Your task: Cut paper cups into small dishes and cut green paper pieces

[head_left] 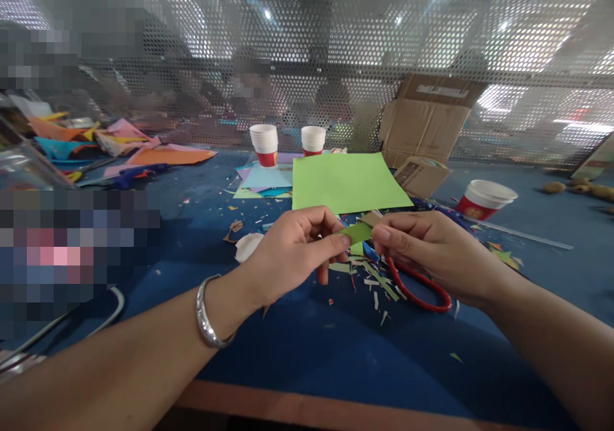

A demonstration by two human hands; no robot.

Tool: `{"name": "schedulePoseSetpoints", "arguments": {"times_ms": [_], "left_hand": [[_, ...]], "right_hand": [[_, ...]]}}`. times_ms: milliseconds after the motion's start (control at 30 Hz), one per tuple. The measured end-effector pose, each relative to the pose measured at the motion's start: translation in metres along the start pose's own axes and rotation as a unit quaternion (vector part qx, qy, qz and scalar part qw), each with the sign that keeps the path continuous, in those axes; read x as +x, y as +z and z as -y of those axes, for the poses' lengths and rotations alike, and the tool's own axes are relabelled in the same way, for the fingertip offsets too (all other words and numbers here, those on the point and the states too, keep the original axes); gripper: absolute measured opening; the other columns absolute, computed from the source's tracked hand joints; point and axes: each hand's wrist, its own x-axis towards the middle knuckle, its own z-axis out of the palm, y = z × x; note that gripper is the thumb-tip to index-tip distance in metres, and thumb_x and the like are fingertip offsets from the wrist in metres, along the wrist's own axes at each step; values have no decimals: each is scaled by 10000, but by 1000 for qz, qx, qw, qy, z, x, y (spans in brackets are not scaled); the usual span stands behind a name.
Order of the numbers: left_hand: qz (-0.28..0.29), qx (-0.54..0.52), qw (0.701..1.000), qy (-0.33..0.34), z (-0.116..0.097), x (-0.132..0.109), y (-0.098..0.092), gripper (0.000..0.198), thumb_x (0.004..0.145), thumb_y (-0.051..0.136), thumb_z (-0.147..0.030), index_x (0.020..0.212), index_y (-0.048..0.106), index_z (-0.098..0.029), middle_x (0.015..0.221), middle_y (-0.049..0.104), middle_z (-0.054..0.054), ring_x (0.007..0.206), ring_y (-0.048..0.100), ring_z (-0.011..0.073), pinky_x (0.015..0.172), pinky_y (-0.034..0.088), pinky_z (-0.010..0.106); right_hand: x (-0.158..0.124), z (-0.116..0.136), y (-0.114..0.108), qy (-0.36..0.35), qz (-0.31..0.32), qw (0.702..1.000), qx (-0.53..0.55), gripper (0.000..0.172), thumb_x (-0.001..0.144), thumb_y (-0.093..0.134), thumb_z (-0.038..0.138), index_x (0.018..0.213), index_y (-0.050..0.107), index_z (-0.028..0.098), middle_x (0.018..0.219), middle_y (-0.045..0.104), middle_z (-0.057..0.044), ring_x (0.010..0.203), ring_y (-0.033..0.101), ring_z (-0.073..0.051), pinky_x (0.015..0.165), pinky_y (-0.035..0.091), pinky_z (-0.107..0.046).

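My left hand (307,242) is closed, pinching one end of a small green paper piece (359,233) between thumb and fingers. My right hand (426,249), also closed, grips the other end. A bit of brown cardboard (370,219) shows beside the right fingertips; whether they hold it too is unclear. Just below the right hand is a red loop handle (425,298), seemingly of scissors, partly hidden by the hand. Thin paper scraps (378,281) lie under both hands. Behind them is a large light-green sheet (350,181).
Stacked paper cups (263,144) and a second stack (313,140) stand at the back. Another cup (487,199) is on the right, near a cardboard box (425,124). Coloured paper (167,155) lies at left. A perforated metal screen (288,47) borders the table's far side.
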Motion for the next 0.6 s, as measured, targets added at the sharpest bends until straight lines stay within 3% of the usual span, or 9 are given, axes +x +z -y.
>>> {"name": "schedulePoseSetpoints", "arguments": {"times_ms": [267, 467, 600], "left_hand": [[-42, 62, 997, 16, 1, -2, -3, 181, 819, 743, -332, 821, 663, -169, 589, 565, -55, 416, 433, 45, 381, 311, 175], [-41, 109, 993, 21, 0, -2, -3, 170, 844, 717, -330, 830, 690, -163, 511, 511, -73, 411, 399, 43, 397, 274, 186], [-33, 101, 994, 21, -1, -2, -2, 153, 835, 724, -304, 817, 686, -157, 564, 529, -68, 438, 380, 30, 412, 273, 177]], "right_hand": [[0, 1, -5, 5, -3, 1000, -11, 433, 926, 581, 567, 725, 618, 185, 608, 399, 52, 521, 297, -84, 461, 219, -232], [0, 1, -5, -1, 11, 999, -39, 410, 897, 613, 575, 756, 634, 191, 720, 526, 7, 623, 433, -121, 527, 323, -237], [1, 3, -5, -13, 14, 998, -66, 415, 907, 600, 571, 730, 620, 196, 719, 521, 7, 628, 445, -126, 530, 334, -244]]}}
